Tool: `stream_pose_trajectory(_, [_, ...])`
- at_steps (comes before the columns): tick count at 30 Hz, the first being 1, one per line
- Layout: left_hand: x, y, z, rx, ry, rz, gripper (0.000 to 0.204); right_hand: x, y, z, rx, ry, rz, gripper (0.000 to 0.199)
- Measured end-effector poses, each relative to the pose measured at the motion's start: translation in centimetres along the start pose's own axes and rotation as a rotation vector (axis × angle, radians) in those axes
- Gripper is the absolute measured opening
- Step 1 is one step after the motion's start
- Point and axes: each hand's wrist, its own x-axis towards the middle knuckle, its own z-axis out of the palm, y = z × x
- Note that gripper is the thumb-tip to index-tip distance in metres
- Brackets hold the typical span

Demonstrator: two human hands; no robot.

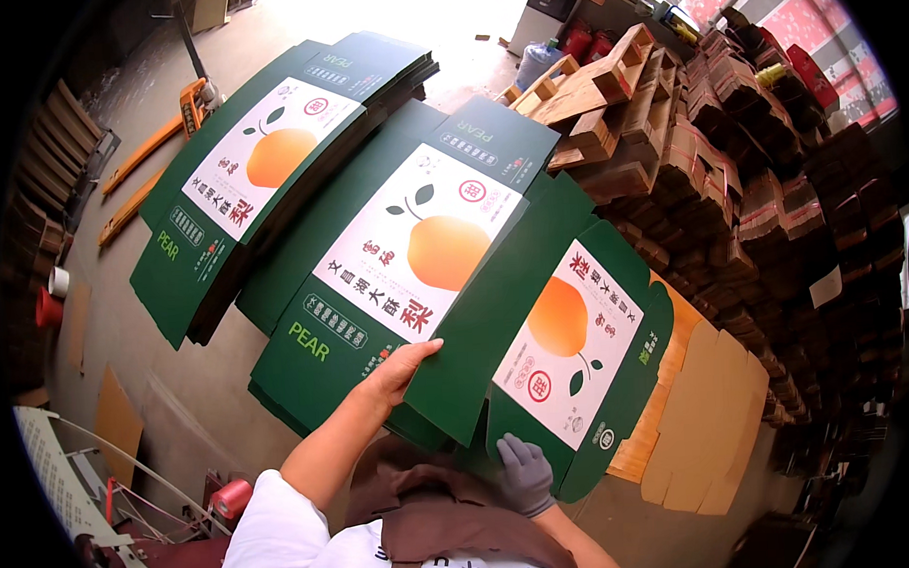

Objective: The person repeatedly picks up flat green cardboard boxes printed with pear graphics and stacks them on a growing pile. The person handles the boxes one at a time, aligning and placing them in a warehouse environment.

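A dark green printed carton blank (566, 335), with an orange pear on its white panel, lies slantwise in front of me. My left hand (402, 371), bare, grips the blank's left flap with the thumb on top. At the blank's near edge, my right hand (524, 474) in a grey glove has its fingers curled over the green board; its thumb is hidden. Just left of this blank, partly covered by its flap, is a stack of matching flat cartons (294, 280). Farther left stands another tall stack (260, 156) of them.
A brown cardboard sheet (714, 415) lies on a wooden surface (645, 428) at right. Wooden pallets (608, 93) and bundled brown cardboard (701, 165) stand behind. An orange pallet jack (155, 159) is at far left. A machine with a red spool (232, 498) occupies the lower left.
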Motion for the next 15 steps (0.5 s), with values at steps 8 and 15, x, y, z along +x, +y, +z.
stream_pose_trajectory(8, [-4.0, -4.3, -2.0, 0.857, 0.346, 0.177, 0.014, 6.5, 12.3, 2.0, 0.401, -0.226, 0.345, 0.041])
stream_pose_trajectory(15, [-8.5, -9.4, 2.8, 0.94, 0.574, 0.343, 0.017, 27.1, 27.6, 4.3, 0.157, -0.139, 0.479, 0.05])
